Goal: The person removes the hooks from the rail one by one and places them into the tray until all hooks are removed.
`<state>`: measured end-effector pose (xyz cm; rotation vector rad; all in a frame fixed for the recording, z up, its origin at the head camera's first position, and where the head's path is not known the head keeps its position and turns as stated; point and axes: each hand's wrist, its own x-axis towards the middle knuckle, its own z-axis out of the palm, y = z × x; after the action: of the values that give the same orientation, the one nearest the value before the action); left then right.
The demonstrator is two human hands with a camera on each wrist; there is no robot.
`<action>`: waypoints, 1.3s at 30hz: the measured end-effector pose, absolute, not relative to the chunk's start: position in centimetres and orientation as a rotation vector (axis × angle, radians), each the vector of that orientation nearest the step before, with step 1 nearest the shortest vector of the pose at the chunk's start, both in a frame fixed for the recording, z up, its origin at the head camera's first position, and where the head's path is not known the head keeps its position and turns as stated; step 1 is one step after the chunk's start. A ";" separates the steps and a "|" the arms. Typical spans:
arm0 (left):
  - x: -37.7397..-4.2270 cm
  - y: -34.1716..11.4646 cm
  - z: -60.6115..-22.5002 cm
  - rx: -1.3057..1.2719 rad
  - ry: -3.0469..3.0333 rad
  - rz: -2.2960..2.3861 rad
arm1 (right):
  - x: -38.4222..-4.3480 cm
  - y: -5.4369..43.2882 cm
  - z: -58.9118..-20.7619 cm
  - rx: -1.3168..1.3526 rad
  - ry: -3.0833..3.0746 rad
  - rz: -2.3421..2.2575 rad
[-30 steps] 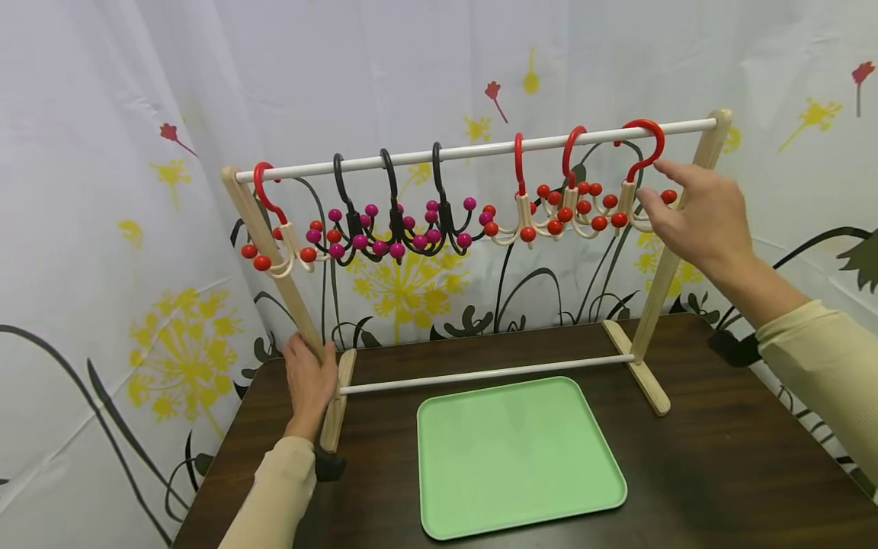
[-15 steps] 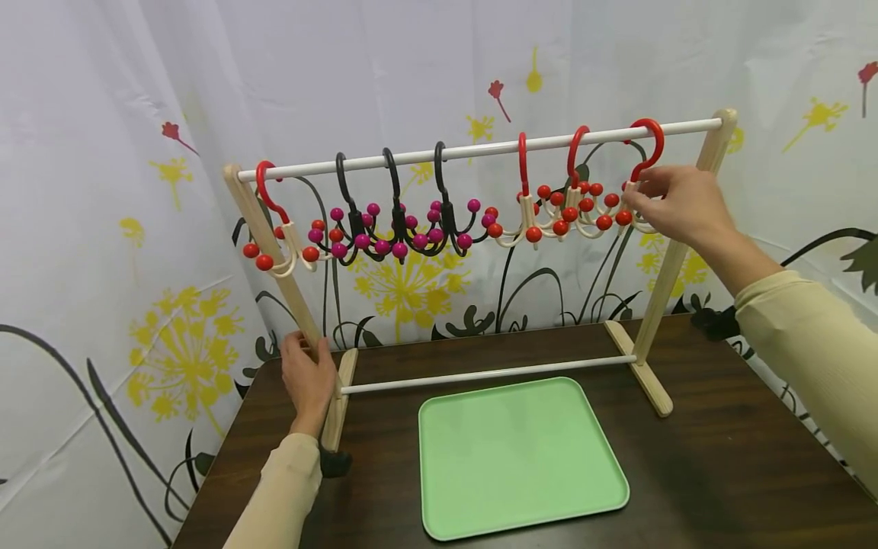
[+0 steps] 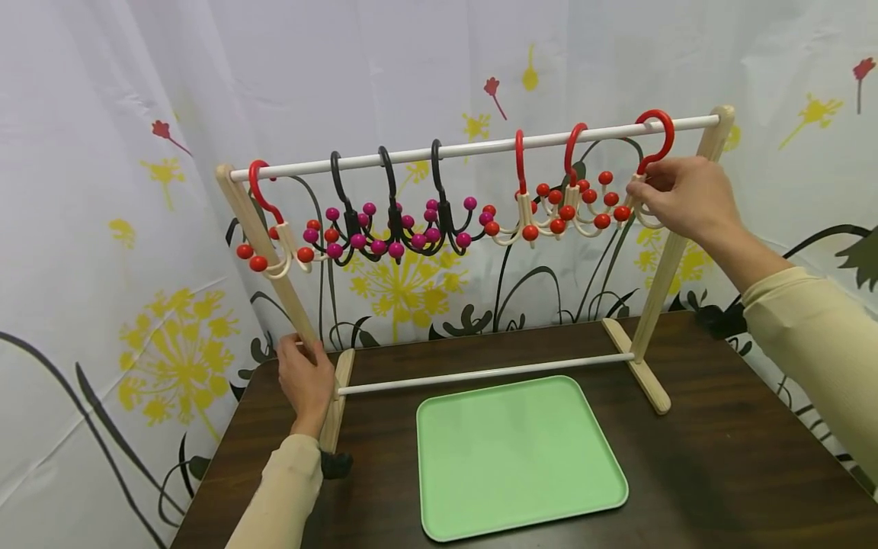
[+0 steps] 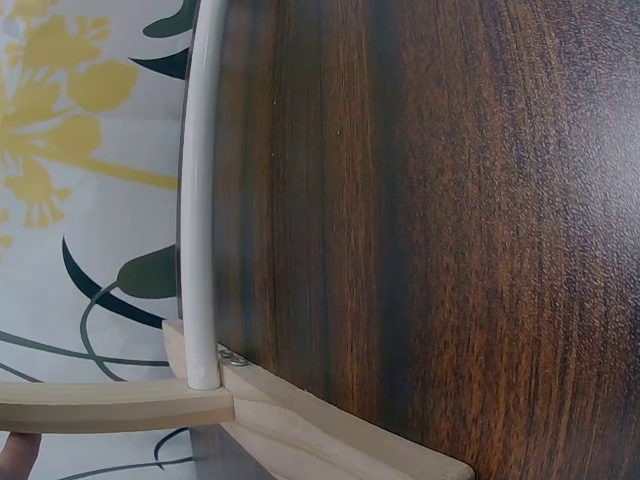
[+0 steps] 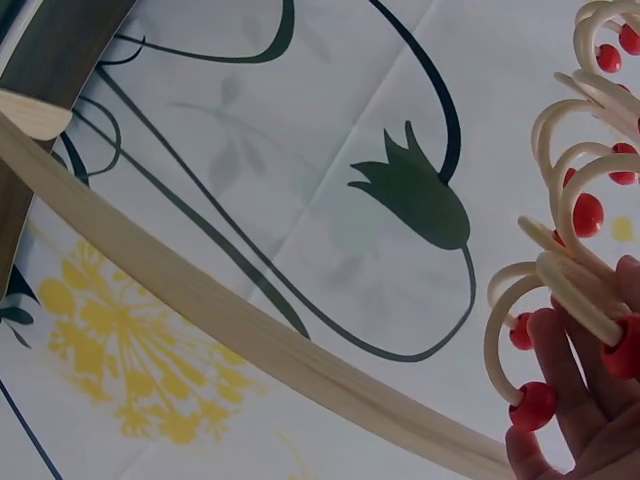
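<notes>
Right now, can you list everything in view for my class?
Flat wooden uprights: two, pale, left and right
Flat wooden feet: two, pale, under the uprights
Smooth round rods: two, white, between uprights, high and low
Red-hooked, ball-tipped hangers: four, red and cream, upper rod, one far left, three right
Black-hooked, ball-tipped hangers: three, black and magenta, between red-hooked ones
Shallow rectangular tray: one, green, on the table
Wood-grain table: one, dark brown, beneath
Flower-print cloth: one, white, behind
Small wrist cameras: two, black, one each wrist
Long sleeves: two, cream, one each side
Left grip: one, bare, around left upright
Right grip: one, bare, pinching rightmost hanger's neck
</notes>
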<state>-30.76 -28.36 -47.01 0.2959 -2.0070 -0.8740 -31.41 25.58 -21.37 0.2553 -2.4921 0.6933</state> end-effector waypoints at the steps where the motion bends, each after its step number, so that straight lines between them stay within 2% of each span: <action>1: -30.8 -28.3 -47.0 0.300 -2.007 -0.868 | -31.3 25.7 -21.3 0.253 -2.484 0.698; 14: -31.3 -27.6 -47.0 0.305 -1.993 -0.782 | -30.3 27.1 -19.8 0.059 -2.516 0.712; 24: -31.4 -27.2 -47.3 0.295 -2.002 -0.760 | -28.8 28.0 -18.5 0.000 -2.477 0.980; 29: -31.1 -27.5 -47.5 0.297 -1.999 -0.745 | -27.2 28.2 -21.7 0.070 -2.364 1.055; 39: -31.1 -28.1 -47.5 0.264 -1.978 -0.707 | -23.7 29.1 -32.9 0.123 -2.341 1.023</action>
<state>-31.06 -28.10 -47.52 0.2641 -1.9777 -0.7071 -23.71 29.07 -32.86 0.1229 -2.3408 1.0232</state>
